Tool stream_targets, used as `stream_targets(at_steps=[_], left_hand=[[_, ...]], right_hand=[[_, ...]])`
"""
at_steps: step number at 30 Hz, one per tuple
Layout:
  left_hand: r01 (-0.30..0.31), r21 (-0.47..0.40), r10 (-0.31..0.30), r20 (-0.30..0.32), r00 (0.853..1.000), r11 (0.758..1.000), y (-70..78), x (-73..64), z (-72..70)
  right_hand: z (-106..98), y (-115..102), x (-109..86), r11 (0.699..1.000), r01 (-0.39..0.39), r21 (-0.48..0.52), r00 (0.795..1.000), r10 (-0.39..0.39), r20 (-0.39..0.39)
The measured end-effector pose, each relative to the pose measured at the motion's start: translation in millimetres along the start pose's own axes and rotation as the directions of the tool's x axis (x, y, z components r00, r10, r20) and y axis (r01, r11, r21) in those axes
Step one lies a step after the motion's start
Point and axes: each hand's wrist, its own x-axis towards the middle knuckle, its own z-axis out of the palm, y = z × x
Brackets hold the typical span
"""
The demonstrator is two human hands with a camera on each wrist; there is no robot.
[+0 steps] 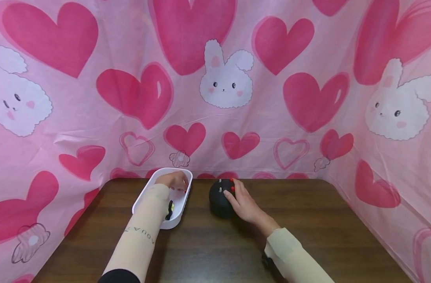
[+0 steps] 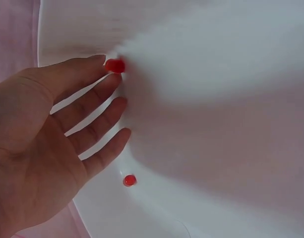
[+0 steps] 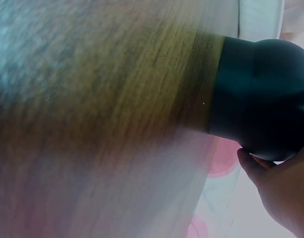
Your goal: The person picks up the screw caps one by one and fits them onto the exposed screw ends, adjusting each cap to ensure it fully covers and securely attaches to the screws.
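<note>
A white tub (image 1: 170, 225) stands on the left of the table with my left hand (image 1: 175, 181) reaching down into it. Between thumb and index fingertip that hand pinches a small red peg (image 2: 115, 65), close to the tub's wall; its other fingers are spread. A second small red piece (image 2: 129, 180) lies on the tub floor below the little finger. Right of the tub sits a black dome (image 1: 220, 206) on a cylindrical base, with grey pegs (image 1: 220, 189) and red pegs (image 1: 232, 189) on top. My right hand (image 1: 245, 202) holds the dome's right side, thumb toward the front.
Near the tub's front end lies a black and yellow item (image 1: 169, 210), partly behind the left forearm. The brown wooden table (image 1: 208, 251) ends at a pink curtain (image 1: 233, 118) with hearts and rabbits, which surrounds the back and sides.
</note>
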Motion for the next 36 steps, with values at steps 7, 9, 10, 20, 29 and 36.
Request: stream_targets(at_steps=[7,9,10,20,29,36], left_hand=[[0.019,-0.001,-0.019,0.035,0.999,1.0,3.8,-3.2,0.0],[0.023,-0.008,-0.022,0.042,0.999,1.0,3.7,-2.5,0.5],[0.025,-0.014,-0.025,0.044,0.999,1.0,3.5,-2.2,0.8],[0.007,-0.008,-0.007,0.06,0.998,1.0,0.6,3.3,2.4],[-0.009,-0.036,0.012,0.093,0.996,0.999,1.6,-0.5,-0.3],[-0.082,-0.029,0.085,0.099,0.991,0.996,2.3,-3.7,-5.7]], right_hand=[[1.0,0.2,1.0,1.0,0.008,-0.014,1.0,-0.008,-0.009],[1.3,0.5,0.8,1.0,0.006,-0.011,1.0,-0.006,-0.01],[1.5,1.0,0.7,1.0,0.004,-0.01,1.0,-0.005,-0.01],[0.7,0.5,-0.9,1.0,-0.006,-0.002,1.0,0.006,-0.001],[0.2,0.6,0.4,1.0,0.006,-0.002,1.0,-0.006,-0.004],[0.6,1.4,0.1,1.0,0.002,-0.003,1.0,-0.002,-0.004]])
